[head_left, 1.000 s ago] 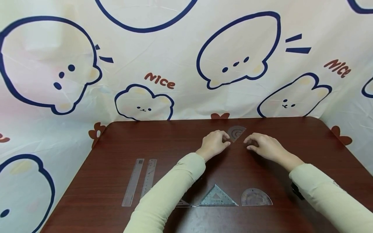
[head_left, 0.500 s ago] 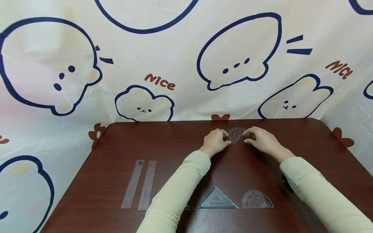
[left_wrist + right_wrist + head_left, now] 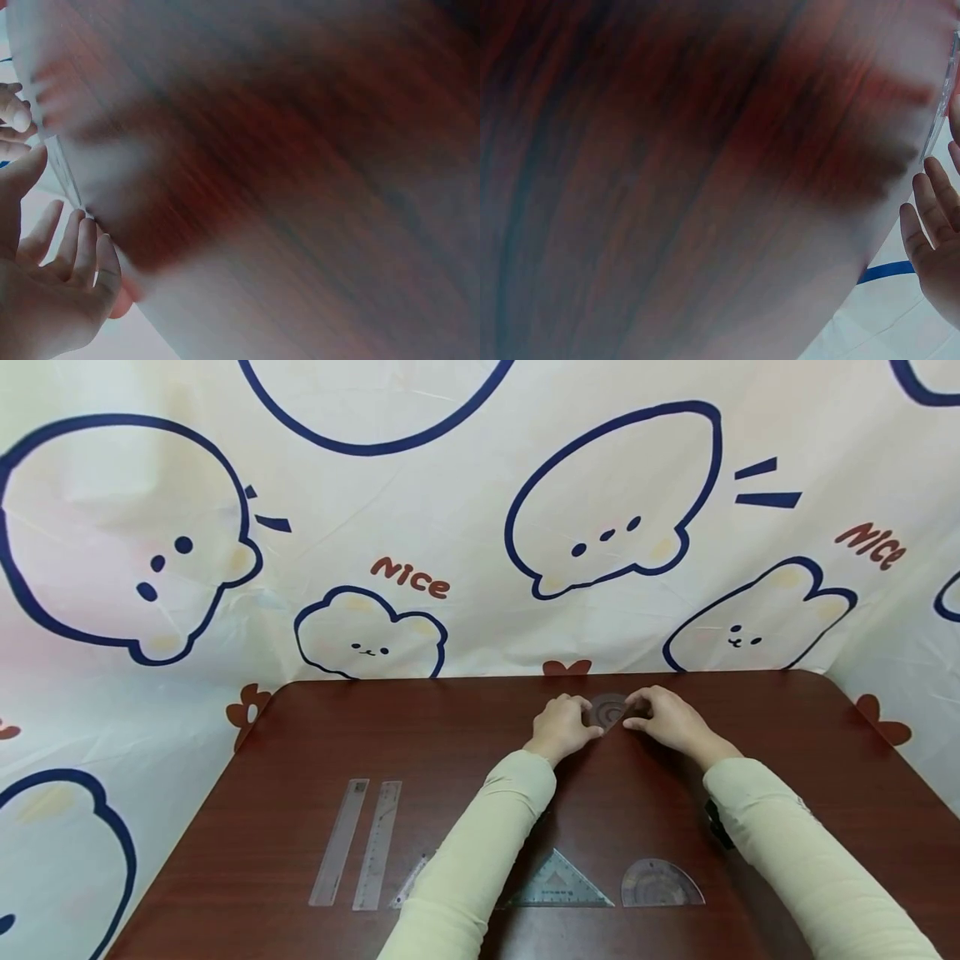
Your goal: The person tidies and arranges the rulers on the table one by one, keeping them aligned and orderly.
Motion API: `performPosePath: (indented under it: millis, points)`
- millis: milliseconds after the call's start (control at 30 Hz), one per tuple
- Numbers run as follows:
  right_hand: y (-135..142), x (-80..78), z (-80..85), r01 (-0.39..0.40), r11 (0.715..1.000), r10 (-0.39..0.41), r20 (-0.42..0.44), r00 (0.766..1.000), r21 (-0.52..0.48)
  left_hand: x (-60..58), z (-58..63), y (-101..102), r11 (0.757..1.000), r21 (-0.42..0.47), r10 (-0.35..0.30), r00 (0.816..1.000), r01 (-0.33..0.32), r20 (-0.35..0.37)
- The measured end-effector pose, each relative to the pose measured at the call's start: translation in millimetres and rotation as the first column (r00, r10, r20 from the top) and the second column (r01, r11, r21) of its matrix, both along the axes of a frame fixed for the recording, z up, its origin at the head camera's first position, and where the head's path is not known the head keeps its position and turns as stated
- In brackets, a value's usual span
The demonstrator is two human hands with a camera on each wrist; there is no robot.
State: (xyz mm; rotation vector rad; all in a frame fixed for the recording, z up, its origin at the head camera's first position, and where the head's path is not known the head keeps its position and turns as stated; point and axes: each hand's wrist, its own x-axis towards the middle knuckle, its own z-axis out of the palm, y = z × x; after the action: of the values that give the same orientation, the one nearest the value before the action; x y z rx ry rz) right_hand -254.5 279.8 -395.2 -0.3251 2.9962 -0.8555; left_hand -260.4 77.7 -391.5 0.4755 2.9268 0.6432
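At the far side of the table, a clear protractor point(image 3: 609, 712) lies between my two hands, its straight edge slanting toward the lower right. My left hand point(image 3: 561, 727) is at its left side, thumb and fingers spread apart around the edge. In the left wrist view, the protractor point(image 3: 64, 169) shows as a thin sliver between the left thumb and fingertips. My right hand point(image 3: 667, 718) is at the opposite side, thumb and forefinger apart beside the straight edge. The right wrist view has the right hand point(image 3: 937, 247) with fairly straight fingers, their tips near the protractor point(image 3: 939, 112).
Two clear rulers point(image 3: 340, 843) lie side by side at the left of the brown table point(image 3: 262, 793). Nearer me are a set square point(image 3: 558, 885) and a second protractor point(image 3: 660, 885). My left forearm partly covers another clear piece point(image 3: 408, 881). A patterned cloth point(image 3: 480, 527) hangs behind.
The right hand has moved left to the protractor's straight edge. My left hand has shifted slightly right, closer around its left side. The protractor itself stays at about the same place.
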Motion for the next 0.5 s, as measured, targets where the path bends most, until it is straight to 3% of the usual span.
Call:
performPosePath:
  millis: [500]
  points:
    - [1.9, -12.0, -4.7, 0.028, 1.0, -0.028, 0.005, 1.0, 0.014, 0.1, -1.5, 10.8, 0.998, -0.046, 0.039, 0.999, -0.039, -0.011]
